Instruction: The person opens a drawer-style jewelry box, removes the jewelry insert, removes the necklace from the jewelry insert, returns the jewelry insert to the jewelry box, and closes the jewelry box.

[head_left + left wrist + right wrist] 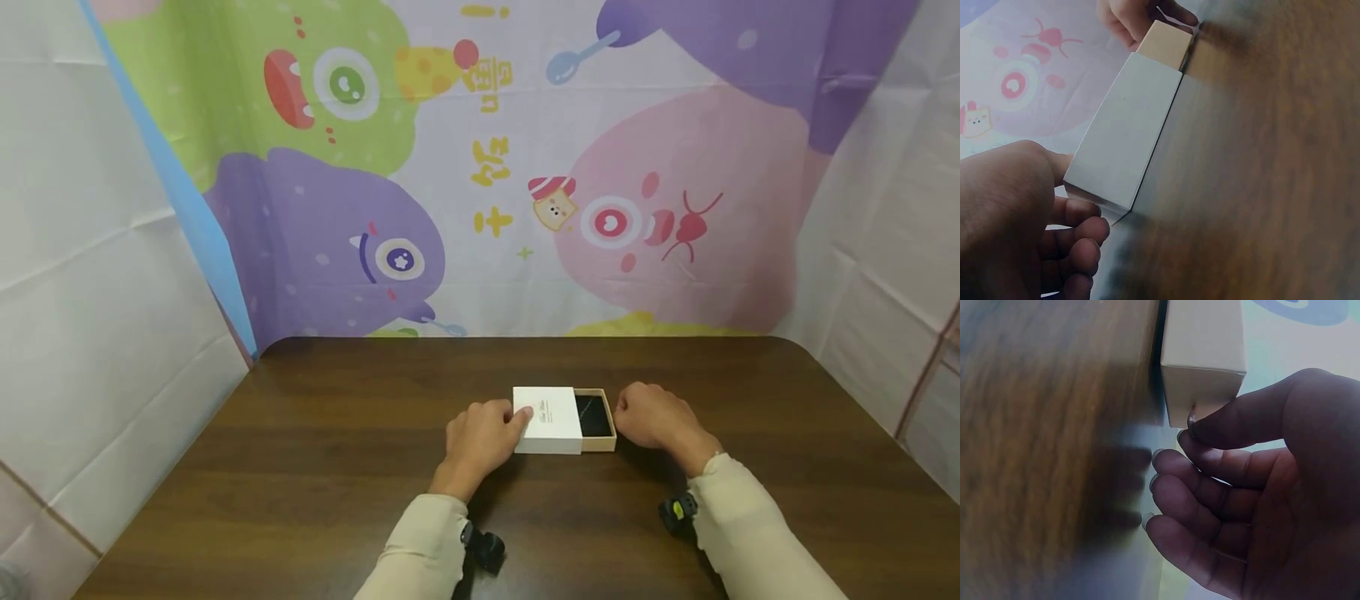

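Observation:
A white box sleeve (547, 425) with small dark lettering lies on the table, and its tan drawer (598, 445) sticks out partway at the right. Inside the drawer a black insert (594, 418) shows, with a thin chain (587, 406) across it. My left hand (480, 437) holds the sleeve's left end, its thumb on the top face and its other fingers bent at the end. At the drawer's right end, my right hand (660, 417) pinches a small pull tab (1192, 417) between thumb and index finger; the other fingers curl loosely below.
The dark wood table (337, 467) reaches back to a cloth backdrop (487, 283) with cartoon monsters. Pale cloth panels (112, 250) stand on both sides. Black wrist cameras (486, 550) are strapped over the cream sleeves.

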Available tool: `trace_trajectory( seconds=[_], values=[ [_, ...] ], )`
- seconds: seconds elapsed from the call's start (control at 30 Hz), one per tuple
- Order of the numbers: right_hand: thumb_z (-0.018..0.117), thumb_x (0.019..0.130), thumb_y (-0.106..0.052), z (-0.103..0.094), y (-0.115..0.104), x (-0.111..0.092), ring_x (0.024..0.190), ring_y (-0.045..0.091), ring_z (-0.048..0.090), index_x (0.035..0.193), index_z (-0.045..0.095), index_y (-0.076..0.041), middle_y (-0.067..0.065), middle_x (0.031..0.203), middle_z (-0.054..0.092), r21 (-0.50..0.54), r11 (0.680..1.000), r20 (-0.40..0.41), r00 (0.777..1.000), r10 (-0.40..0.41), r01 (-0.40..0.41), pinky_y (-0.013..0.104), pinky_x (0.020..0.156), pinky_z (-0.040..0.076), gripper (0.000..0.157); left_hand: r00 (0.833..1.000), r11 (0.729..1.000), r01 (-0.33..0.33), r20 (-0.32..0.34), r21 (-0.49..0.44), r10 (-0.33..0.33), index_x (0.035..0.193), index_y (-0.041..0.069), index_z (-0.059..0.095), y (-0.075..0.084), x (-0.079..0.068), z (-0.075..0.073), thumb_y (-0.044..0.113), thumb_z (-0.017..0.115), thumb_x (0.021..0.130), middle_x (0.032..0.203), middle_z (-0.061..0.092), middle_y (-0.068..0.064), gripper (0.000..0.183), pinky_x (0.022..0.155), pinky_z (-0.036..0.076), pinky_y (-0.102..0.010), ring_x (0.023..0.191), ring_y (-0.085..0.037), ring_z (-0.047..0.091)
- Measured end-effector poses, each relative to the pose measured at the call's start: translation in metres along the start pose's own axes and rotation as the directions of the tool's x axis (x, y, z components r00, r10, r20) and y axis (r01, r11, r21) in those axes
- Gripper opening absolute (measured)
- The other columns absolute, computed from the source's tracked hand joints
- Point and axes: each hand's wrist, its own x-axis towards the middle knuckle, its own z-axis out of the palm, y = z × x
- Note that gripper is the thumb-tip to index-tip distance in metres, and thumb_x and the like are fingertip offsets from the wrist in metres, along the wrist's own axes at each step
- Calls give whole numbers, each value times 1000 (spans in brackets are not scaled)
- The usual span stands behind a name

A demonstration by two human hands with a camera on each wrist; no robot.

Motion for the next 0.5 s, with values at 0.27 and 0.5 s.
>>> trace_trajectory(
  seconds=[0.27,0.5],
  values=[
    [46,83,-9,-1,1,1,56,16,31,60,46,-15,-1,61,37,-6,1000,1,1000,8,-8,33,50,27,24,1000,1000,-1,5,7,1,78,21,65,0,0,-1,53,56,98,67,57,6,39,60,40,-38,60,-15,51],
    [46,82,-7,-3,2,1,55,15,30,60,45,-16,-2,60,36,-9,1000,3,1000,1,-1,33,50,26,24,1000,1000,-1,15,8,1,76,21,64,1,1,-2,54,54,99,65,55,7,41,59,40,-37,59,-16,51]
  ],
)
